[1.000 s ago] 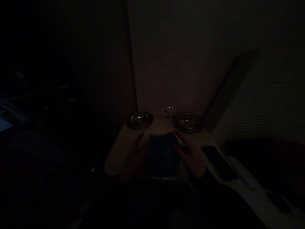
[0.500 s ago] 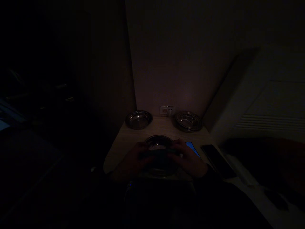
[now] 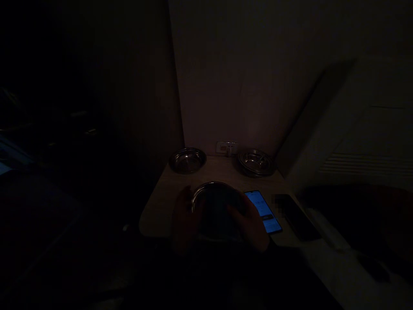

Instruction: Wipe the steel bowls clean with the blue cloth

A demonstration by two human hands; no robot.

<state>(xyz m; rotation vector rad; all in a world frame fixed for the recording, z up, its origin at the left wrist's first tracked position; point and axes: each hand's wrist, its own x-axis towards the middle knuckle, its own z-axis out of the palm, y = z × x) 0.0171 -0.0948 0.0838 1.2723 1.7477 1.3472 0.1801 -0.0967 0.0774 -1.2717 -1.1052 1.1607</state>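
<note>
The room is very dark. A round steel plate [image 3: 206, 187] is held tilted over the near part of a small pale table [image 3: 167, 189]. My left hand [image 3: 181, 217] grips the plate's left rim. A blue cloth [image 3: 217, 211] covers the inside of the plate. My right hand [image 3: 251, 224] is closed on the cloth at the plate's right side, its fingers pressing it against the metal. Most of the plate's face is hidden by the cloth.
Two more steel plates [image 3: 188, 160] [image 3: 256, 162] lie at the back of the table by a wall socket [image 3: 226, 147]. A lit phone [image 3: 263, 211] lies right of my right hand, and a dark phone [image 3: 295, 215] beyond it. A bed [image 3: 355, 275] is at the right.
The blue cloth was held spread upright between both hands; now it lies pressed into the steel plate. The lit phone has come into view beside my right hand.
</note>
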